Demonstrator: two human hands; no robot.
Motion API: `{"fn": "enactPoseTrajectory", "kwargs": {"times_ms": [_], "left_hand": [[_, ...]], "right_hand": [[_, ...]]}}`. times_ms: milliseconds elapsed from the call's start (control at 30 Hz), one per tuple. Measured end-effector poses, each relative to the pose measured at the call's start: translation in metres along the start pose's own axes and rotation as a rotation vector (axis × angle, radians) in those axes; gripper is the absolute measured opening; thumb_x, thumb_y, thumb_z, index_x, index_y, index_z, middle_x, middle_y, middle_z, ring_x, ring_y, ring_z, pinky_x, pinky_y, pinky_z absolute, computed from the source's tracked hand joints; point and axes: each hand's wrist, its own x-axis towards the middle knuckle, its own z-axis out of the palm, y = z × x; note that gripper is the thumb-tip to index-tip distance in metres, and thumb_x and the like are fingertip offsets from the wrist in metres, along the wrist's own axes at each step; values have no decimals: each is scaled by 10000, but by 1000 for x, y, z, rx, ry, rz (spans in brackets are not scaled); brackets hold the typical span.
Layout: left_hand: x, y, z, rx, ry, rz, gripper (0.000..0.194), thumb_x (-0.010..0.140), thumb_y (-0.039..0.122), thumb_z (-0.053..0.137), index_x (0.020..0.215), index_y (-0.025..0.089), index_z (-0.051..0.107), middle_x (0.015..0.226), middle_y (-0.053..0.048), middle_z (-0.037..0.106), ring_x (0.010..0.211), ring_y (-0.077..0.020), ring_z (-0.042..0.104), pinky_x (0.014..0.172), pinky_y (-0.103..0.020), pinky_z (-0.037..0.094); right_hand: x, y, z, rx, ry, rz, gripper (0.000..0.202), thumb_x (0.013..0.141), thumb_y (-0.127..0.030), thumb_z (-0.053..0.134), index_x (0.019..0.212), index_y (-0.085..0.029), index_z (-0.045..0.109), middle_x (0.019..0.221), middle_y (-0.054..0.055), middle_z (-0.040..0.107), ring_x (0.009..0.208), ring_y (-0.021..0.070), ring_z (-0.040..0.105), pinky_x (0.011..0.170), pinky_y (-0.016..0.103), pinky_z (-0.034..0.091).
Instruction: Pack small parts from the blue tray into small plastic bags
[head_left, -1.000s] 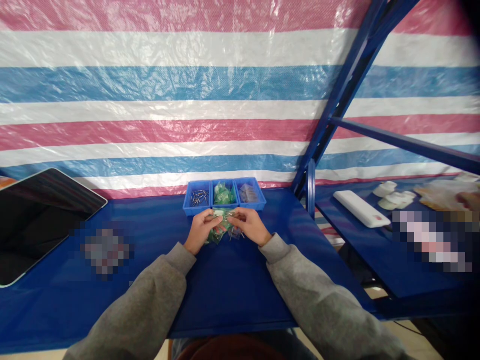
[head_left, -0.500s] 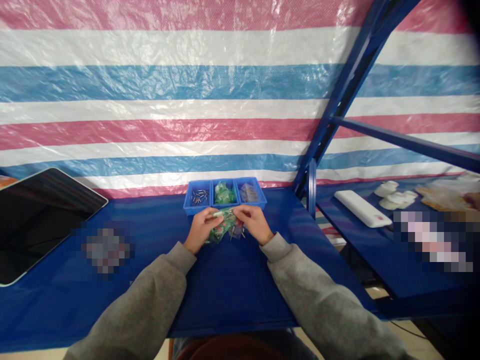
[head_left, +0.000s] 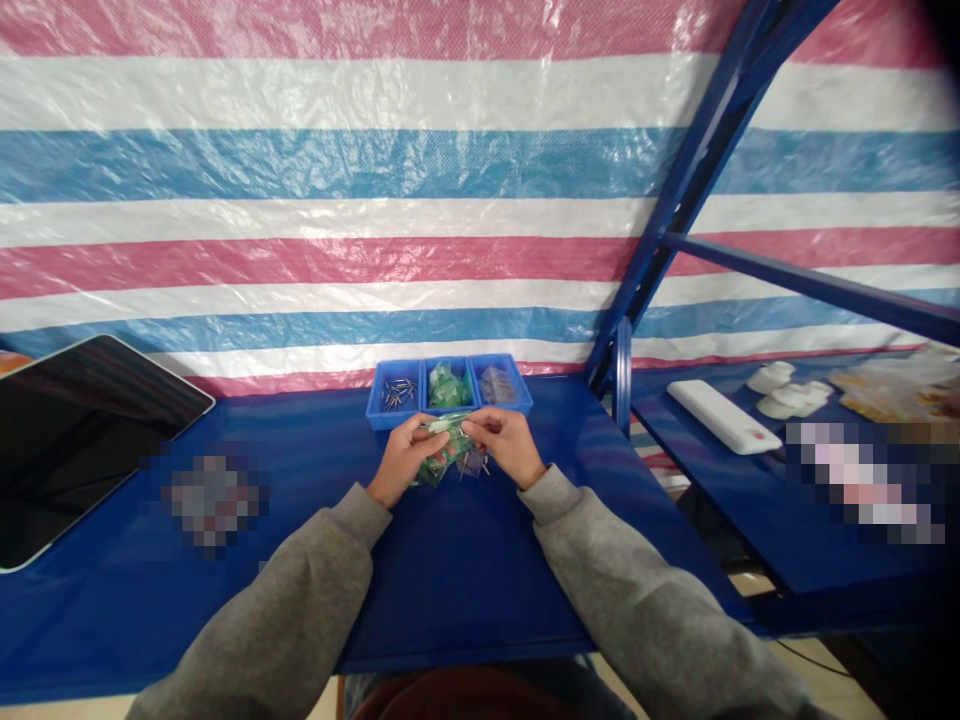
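Just in front of the blue three-part bin (head_left: 391, 421), my left hand (head_left: 399, 461) and my right hand (head_left: 511, 447) pinch the upper edge of a small green-tinted plastic bag (head_left: 448, 443), one at each side. The bag has a white strip near its top and some red print. Below and beside my hands, a clear bag with thin metal pieces (head_left: 475, 464) lies on the table, partly hidden by my right fingers. The bin's left section has loose metal pins (head_left: 398, 393), the middle one green bags (head_left: 448, 384), the right one clear bags (head_left: 498, 385).
A dark-screened tablet (head_left: 90, 440) lies at the left of the blue table (head_left: 450, 580). A blue metal frame (head_left: 660, 240) rises on the right. Beyond it, another table carries a white box-like object (head_left: 724, 416), white round parts (head_left: 793, 400) and plastic bags (head_left: 900, 385).
My right fingers have shifted slightly left along the green bag's top edge, closer to my left fingers. My left hand has hardly moved.
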Motion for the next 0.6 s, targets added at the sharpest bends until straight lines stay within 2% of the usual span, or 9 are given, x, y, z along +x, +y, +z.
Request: {"fn": "enactPoseTrajectory", "kwargs": {"times_ms": [100, 300, 600], "left_hand": [[1, -1, 1, -16, 1, -18, 292, 721, 322, 665, 892, 139, 517, 694, -13, 665, 562, -141, 609, 548, -244, 466], [2, -3, -2, -47, 52, 25, 280, 718, 310, 669, 877, 145, 508, 664, -2, 648, 572, -136, 608, 557, -240, 467], [0, -5, 0, -74, 28, -14, 357, 624, 297, 741, 875, 139, 541, 745, -14, 655, 586, -121, 589, 582, -252, 478]], "right_hand": [[0, 0, -1, 40, 13, 17, 263, 701, -389, 672, 747, -131, 646, 541, -4, 572, 452, 100, 483, 451, 232, 405], [-1, -2, -1, 60, -70, 10, 276, 717, -386, 656, 846, -143, 654, 615, 15, 607, 503, 120, 523, 484, 249, 438], [-1, -3, 1, 69, -101, 13, 237, 688, -367, 680, 758, -151, 611, 597, -5, 582, 469, 99, 491, 453, 227, 411]]}}
